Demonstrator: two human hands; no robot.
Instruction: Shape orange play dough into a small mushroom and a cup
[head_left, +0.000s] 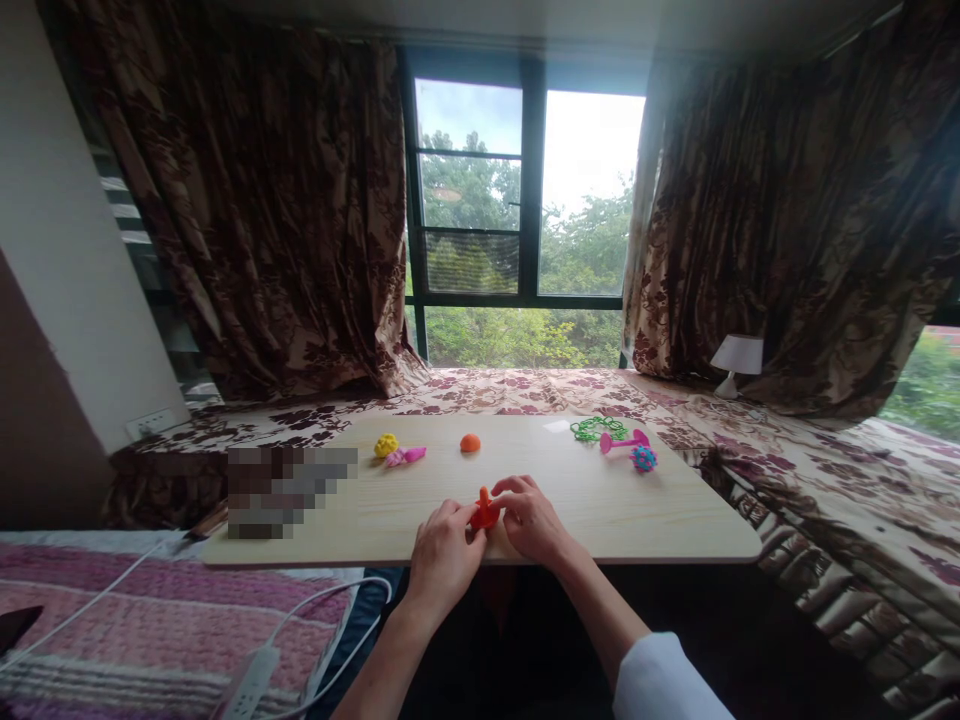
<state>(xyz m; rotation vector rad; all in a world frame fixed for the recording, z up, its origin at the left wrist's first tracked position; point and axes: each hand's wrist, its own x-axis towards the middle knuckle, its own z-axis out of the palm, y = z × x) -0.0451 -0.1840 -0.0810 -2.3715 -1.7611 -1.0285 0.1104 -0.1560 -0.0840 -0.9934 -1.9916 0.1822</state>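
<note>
Fingertips gather round a small orange-red toy with a raised peg (484, 510), lower centre of the frame.
The left hand (442, 550) pinches its base, probably steadying it; the right hand (534, 525) meets its right side (whether gripping, I cannot tell). Its long axis looks near upright, peg pointing frame-top.

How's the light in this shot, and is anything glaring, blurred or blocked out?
In the head view, the window glares, its right-hand sky washed out; the curtains sit in shade; a pixelated patch covers part of the table on the left; the left hand and right hand look fairly clear.
</note>
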